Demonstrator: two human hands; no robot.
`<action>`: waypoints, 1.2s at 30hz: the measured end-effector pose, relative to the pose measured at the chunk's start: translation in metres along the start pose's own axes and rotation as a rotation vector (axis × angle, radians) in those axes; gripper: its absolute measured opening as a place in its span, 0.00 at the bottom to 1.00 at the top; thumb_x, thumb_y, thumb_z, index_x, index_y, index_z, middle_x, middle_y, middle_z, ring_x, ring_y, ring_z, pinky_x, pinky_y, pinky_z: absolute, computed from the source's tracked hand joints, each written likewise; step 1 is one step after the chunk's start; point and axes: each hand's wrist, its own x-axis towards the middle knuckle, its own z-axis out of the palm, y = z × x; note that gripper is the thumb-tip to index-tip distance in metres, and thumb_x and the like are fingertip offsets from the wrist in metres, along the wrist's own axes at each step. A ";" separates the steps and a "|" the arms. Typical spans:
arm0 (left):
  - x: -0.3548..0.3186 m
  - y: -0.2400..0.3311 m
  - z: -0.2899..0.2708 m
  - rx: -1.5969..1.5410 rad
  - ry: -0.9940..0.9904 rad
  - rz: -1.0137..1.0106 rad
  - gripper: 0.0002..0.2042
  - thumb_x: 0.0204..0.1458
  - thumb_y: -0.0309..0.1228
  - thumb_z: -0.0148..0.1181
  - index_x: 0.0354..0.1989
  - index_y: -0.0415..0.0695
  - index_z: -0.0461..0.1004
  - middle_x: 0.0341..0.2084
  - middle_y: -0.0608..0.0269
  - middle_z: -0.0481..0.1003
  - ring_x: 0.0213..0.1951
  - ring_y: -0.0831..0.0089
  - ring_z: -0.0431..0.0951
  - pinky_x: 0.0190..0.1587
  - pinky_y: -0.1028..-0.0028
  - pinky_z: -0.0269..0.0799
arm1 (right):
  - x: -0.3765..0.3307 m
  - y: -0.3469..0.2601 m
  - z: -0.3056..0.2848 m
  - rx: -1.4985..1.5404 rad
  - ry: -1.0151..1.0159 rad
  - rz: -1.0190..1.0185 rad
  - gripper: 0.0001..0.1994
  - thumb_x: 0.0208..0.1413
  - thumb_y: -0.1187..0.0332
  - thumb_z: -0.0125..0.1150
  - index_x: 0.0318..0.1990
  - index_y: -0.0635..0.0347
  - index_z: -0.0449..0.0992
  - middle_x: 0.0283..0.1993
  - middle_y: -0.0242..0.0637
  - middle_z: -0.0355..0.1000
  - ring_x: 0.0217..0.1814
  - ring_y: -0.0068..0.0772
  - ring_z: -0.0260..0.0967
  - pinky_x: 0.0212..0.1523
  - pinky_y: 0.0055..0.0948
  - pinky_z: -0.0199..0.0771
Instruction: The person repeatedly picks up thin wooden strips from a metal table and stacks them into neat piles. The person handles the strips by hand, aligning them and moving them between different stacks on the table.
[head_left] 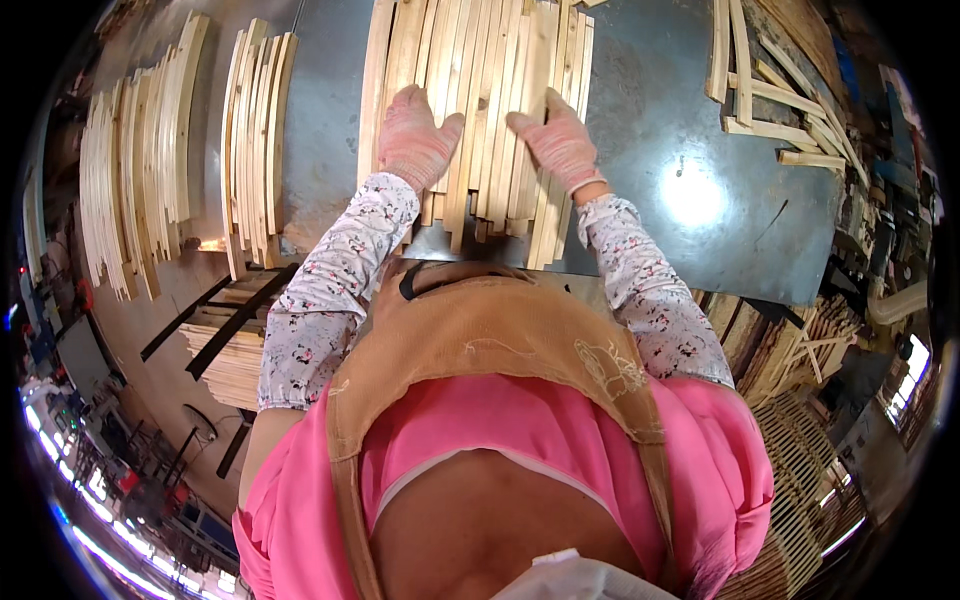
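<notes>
Slats (pixel 480 110) of pale wood lie side by side on the grey metal table (pixel 650 130), straight ahead. Left hand (pixel 415 140) and right hand (pixel 560 145), both gloved, rest flat and unclenched on them; even downward pressure should keep the ends flush.
</notes>
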 end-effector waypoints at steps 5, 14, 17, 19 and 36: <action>-0.001 0.010 0.004 -0.040 -0.002 -0.056 0.41 0.60 0.51 0.65 0.72 0.29 0.65 0.74 0.43 0.64 0.74 0.48 0.65 0.76 0.59 0.63 | 0.019 0.034 0.014 0.250 0.074 0.061 0.39 0.59 0.53 0.66 0.74 0.67 0.65 0.61 0.62 0.77 0.64 0.58 0.78 0.66 0.43 0.75; -0.002 0.017 -0.004 -0.074 -0.064 -0.095 0.43 0.62 0.51 0.63 0.75 0.27 0.61 0.76 0.38 0.60 0.78 0.48 0.59 0.80 0.60 0.56 | 0.020 0.030 0.023 0.620 0.140 0.029 0.38 0.56 0.66 0.63 0.75 0.68 0.63 0.55 0.53 0.79 0.55 0.46 0.78 0.58 0.38 0.78; -0.001 0.015 -0.016 -0.122 -0.101 -0.083 0.44 0.62 0.50 0.63 0.77 0.28 0.58 0.77 0.37 0.58 0.78 0.48 0.60 0.80 0.59 0.56 | 0.022 0.020 0.019 0.487 0.151 0.108 0.40 0.60 0.65 0.65 0.78 0.65 0.58 0.63 0.59 0.75 0.60 0.51 0.77 0.64 0.37 0.76; 0.006 0.006 -0.015 -0.172 -0.101 -0.050 0.44 0.61 0.49 0.64 0.79 0.35 0.56 0.78 0.41 0.57 0.77 0.49 0.61 0.79 0.59 0.58 | 0.022 0.015 0.012 0.381 0.185 0.187 0.44 0.63 0.64 0.66 0.82 0.65 0.51 0.72 0.65 0.69 0.66 0.56 0.76 0.70 0.39 0.74; 0.246 0.116 -0.021 0.313 -0.251 0.455 0.25 0.63 0.47 0.54 0.62 0.48 0.81 0.63 0.56 0.78 0.70 0.57 0.71 0.73 0.55 0.62 | 0.003 -0.001 0.033 -0.169 0.327 0.084 0.37 0.65 0.50 0.65 0.75 0.61 0.65 0.62 0.63 0.74 0.64 0.68 0.73 0.64 0.55 0.76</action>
